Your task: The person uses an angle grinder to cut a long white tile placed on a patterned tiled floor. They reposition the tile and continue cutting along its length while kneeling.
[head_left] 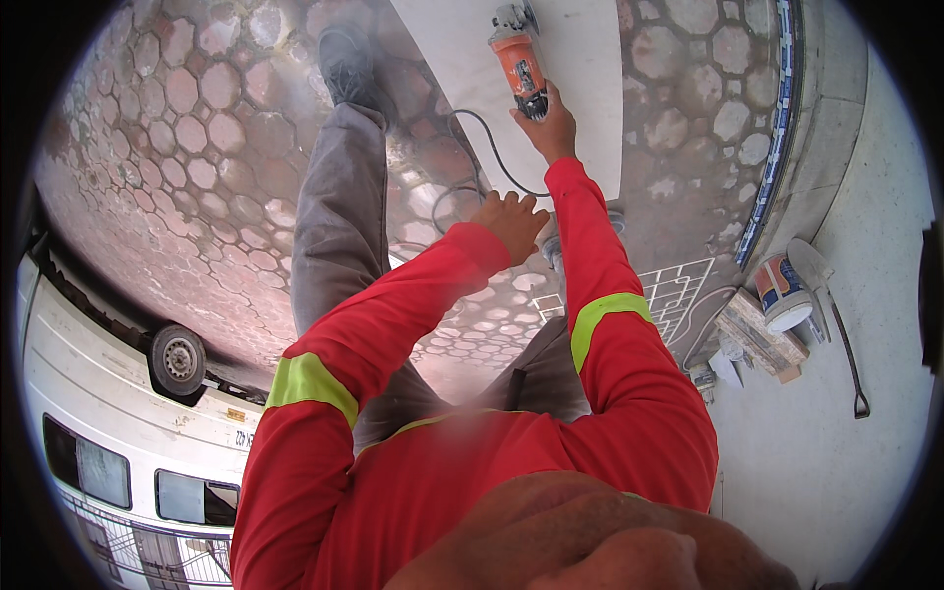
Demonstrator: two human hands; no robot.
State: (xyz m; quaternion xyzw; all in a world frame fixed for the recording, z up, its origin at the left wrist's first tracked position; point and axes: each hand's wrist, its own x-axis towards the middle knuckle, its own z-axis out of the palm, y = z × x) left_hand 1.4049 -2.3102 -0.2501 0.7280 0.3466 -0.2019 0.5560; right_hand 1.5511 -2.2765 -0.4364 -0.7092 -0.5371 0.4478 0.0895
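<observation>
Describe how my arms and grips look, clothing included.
The left sleeve and right sleeve are long, red and wrist-length, each circled by a bright yellow-green band near the elbow. The left grip and right grip are bare hands, without gloves.

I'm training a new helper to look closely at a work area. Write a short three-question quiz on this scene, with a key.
1. Which hand grips the orange angle grinder?
2. True or false: both hands are on the grinder.
3. The bucket is beside: A) the vehicle's wheel; B) the shovel; C) the shoe.

Key: 1. The right hand. 2. False; the left hand is apart from it. 3. B.
</observation>
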